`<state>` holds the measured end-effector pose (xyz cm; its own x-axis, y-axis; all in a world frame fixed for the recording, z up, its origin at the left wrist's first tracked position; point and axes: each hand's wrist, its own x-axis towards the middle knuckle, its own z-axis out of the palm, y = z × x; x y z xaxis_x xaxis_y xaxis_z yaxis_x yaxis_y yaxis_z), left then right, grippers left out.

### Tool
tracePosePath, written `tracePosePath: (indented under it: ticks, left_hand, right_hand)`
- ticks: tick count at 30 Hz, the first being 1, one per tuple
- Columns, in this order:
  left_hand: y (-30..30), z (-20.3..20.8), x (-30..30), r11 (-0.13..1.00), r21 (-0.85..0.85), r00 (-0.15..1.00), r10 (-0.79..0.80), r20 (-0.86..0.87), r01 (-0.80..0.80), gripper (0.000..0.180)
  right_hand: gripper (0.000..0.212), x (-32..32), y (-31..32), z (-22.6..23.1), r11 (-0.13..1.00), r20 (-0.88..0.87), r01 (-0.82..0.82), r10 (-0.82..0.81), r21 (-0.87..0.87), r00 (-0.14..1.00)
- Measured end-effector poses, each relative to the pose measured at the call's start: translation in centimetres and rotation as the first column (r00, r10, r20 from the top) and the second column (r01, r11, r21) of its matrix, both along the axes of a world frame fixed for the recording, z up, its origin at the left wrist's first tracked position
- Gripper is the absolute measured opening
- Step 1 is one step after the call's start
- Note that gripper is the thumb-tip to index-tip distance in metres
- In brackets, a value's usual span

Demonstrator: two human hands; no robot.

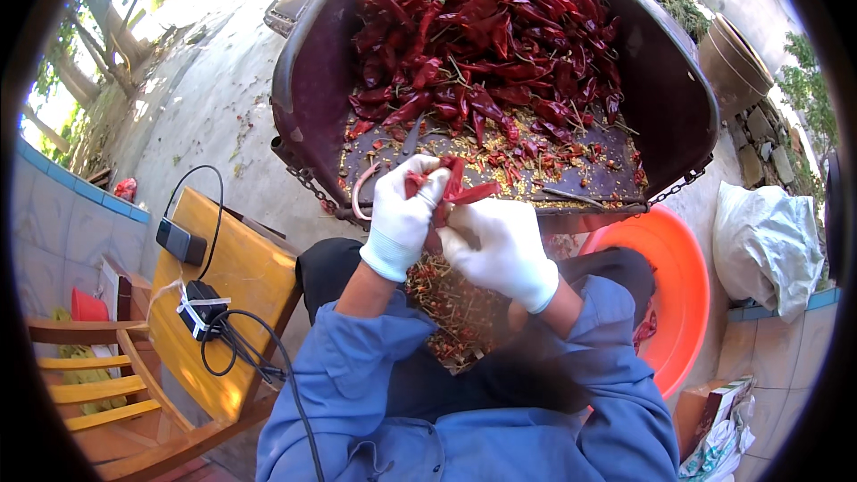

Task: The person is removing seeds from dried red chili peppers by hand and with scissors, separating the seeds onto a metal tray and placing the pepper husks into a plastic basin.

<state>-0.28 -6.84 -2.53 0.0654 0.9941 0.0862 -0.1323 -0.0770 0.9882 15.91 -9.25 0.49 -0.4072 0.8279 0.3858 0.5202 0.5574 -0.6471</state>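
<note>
White gloves cover both my hands, which are close together over the near edge of a dark maroon cart bed (pixel 308 94). Dried red chili peppers (pixel 464 192) are gripped between them. My left hand (pixel 402 214) is closed around some, and my right hand (pixel 504 250) pinches at their near side. A large heap of dried red chilies (pixel 486 27) fills the far part of the bed. Yellow seeds and red scraps litter the bed floor. Beside my left hand are a pink curved handle (pixel 361 189) and a dark pointed blade (pixel 412 137), perhaps scissors, partly hidden.
Below my hands, between my knees, lies a pile of stems and scraps (pixel 455 312). An orange-red basin (pixel 687 303) stands at my right, near a white sack (pixel 768 245). To my left, a yellow wooden stool (pixel 214 303) carries black adapters and cables. A thin stick (pixel 571 196) lies along the bed edge.
</note>
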Motion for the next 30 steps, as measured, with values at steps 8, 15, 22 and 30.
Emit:
tracePosePath:
  ticks: [8,15,22,30]
  left_hand:
    - [0.0,-1.6,0.2,0.977,-0.109,0.716,-0.055,0.696,0.181,0.014]
    - [-0.6,0.3,0.8,0.988,-0.153,0.838,0.071,0.541,0.016,0.020]
    - [-0.3,1.6,-2.1,0.942,-0.045,0.880,0.326,0.346,-0.331,0.012]
    - [-3.3,0.8,0.8,0.923,0.371,0.922,0.227,-0.314,-0.101,0.012]
  right_hand:
    - [0.015,-0.9,-1.0,-1.1,0.582,-0.727,-0.469,-0.358,-0.664,0.585]
    - [0.017,0.2,0.1,-2.0,0.822,-0.660,-0.251,-0.187,-0.510,0.728]
    - [0.013,4.2,-0.1,0.3,0.953,-0.207,0.296,-0.303,-0.064,0.930]
    - [0.011,3.5,-1.7,0.6,0.976,-0.085,0.198,-0.191,0.088,0.978]
